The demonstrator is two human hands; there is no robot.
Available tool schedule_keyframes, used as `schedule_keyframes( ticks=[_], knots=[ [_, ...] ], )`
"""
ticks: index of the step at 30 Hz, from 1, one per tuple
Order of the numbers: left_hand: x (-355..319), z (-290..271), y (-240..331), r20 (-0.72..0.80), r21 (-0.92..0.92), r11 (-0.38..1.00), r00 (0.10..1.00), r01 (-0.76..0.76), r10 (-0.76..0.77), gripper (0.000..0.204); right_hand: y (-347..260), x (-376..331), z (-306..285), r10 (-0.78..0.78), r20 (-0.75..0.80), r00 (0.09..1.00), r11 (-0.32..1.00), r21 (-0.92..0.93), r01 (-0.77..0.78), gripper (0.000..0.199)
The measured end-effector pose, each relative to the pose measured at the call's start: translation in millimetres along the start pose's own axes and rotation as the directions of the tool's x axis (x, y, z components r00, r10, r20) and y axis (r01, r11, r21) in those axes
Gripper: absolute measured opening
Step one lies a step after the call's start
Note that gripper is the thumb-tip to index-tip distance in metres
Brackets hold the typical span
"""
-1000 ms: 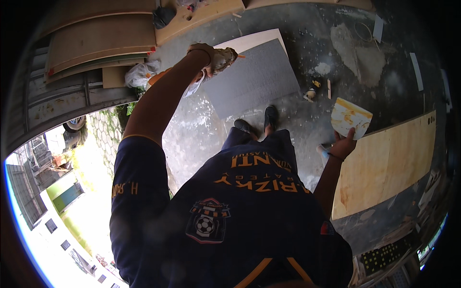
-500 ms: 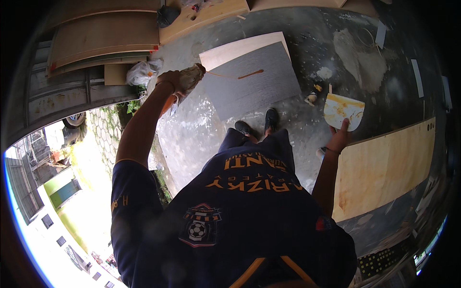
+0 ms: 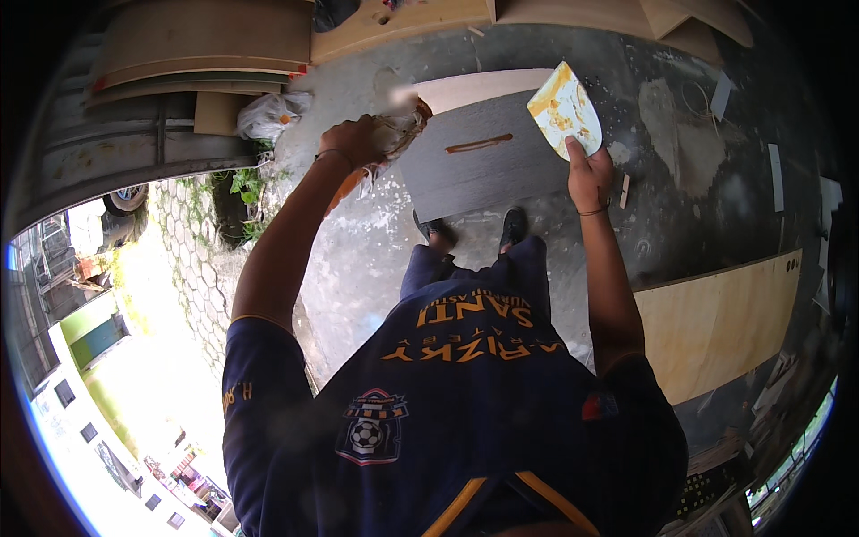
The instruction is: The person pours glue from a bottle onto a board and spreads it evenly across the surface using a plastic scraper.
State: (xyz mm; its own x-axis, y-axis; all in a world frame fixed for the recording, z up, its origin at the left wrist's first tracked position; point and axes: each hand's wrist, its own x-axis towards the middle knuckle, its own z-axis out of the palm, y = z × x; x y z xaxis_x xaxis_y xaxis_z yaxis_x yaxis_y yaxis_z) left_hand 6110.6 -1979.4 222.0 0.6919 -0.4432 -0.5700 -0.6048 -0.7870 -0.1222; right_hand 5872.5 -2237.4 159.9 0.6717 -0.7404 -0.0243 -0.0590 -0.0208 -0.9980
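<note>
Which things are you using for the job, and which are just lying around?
Seem part of the job:
stained container, in the left hand
white scraper, in the right hand
grey sheet, with a brown streak

Seem just lying about:
plastic bag
pale wooden board
small wood stick

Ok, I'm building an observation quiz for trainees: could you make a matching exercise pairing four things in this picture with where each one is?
Things
1. White flat piece
2. Brown streak
3. Crumpled package
4. Clear plastic bag

Places
A. In the left hand
B. Near the stacked boards
C. In the right hand
D. On the grey panel

Right pairs: 1-C, 2-D, 3-A, 4-B
</note>
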Motion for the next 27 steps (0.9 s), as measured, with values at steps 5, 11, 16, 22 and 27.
schedule_keyframes(
  ticks=[5,11,16,22,27],
  knots=[
    [-7.5,24.7,-44.4,-0.26,-0.255,0.949,0.959,-0.184,0.116,0.075,-7.8,0.7,77.6,-0.162,0.2,0.966,0.943,-0.256,0.211,0.026],
    [8.0,43.6,-64.5,-0.481,-0.449,0.831,0.873,-0.329,0.086,0.085,-6.0,13.7,144.6,-0.276,0.438,0.856,0.794,-0.398,0.46,0.025],
    [36.8,62.4,-88.8,-0.487,-0.657,0.676,0.873,-0.333,-0.043,0.089,49.1,14.9,145.7,-0.237,0.48,0.845,0.757,-0.453,0.47,0.027],
    [86.6,151.1,-106.6,-0.437,-0.797,0.546,0.871,-0.258,-0.225,0.095,167.2,48.2,124.4,-0.027,0.402,0.915,0.797,-0.544,0.263,0.021],
    [147.0,328.0,-132.2,-0.356,-0.882,0.457,0.795,-0.113,-0.49,0.082,302.9,66.6,121.4,0.158,0.392,0.906,0.781,-0.611,0.128,0.031]
  ],
)
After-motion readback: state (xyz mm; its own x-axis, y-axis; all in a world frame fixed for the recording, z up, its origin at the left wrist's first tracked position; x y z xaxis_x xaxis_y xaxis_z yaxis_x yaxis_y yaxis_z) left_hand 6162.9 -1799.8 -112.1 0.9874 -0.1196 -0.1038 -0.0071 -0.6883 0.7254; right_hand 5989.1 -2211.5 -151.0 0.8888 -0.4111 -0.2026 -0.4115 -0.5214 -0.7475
